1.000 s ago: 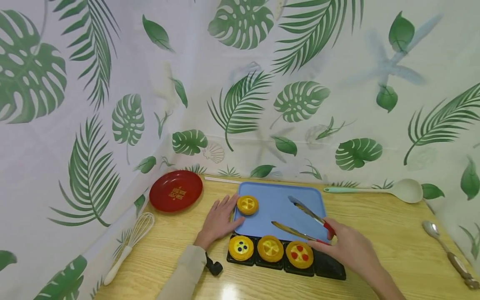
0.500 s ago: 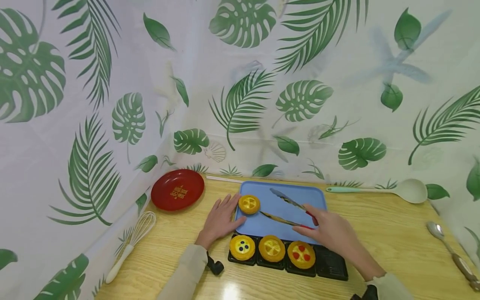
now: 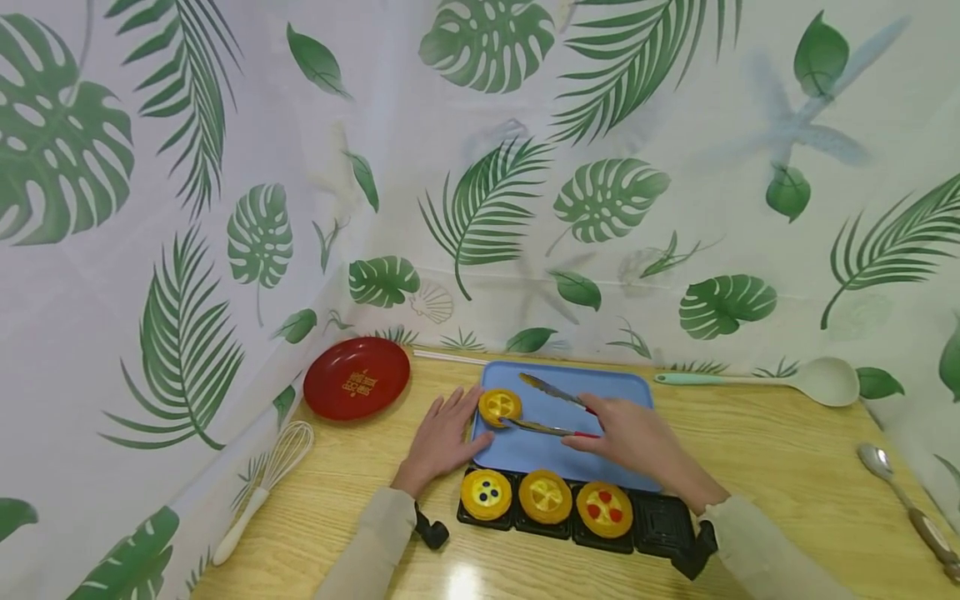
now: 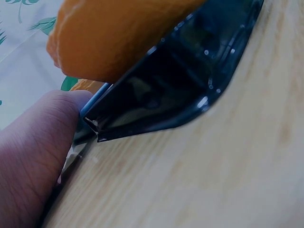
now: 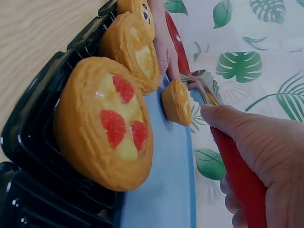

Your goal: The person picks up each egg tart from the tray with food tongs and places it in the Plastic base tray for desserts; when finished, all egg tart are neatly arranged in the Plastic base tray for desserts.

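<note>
A yellow egg tart (image 3: 499, 405) sits at the left end of a blue tray (image 3: 600, 375). My left hand (image 3: 441, 437) rests at the tray's left edge, fingers extended and thumb over the rim, next to that tart. My right hand (image 3: 636, 433) grips the red handles of metal tongs (image 3: 542, 429). Their jaws are spread; the lower tip is right at the tart's near side, the upper one beyond its far side. In the right wrist view the fingers curl round the red tong handle (image 5: 237, 175).
In front of the tray, black plastic cups (image 3: 663, 525) stand in a row, three with tarts, including one with red berries (image 3: 603, 509). A red plate (image 3: 356, 379) and a whisk (image 3: 262, 492) lie left. A pale ladle (image 3: 825, 382) and a spoon (image 3: 903, 504) lie right.
My right hand has moved left across the blue tray, bringing the tong tips to the tart. The left hand stays in place.
</note>
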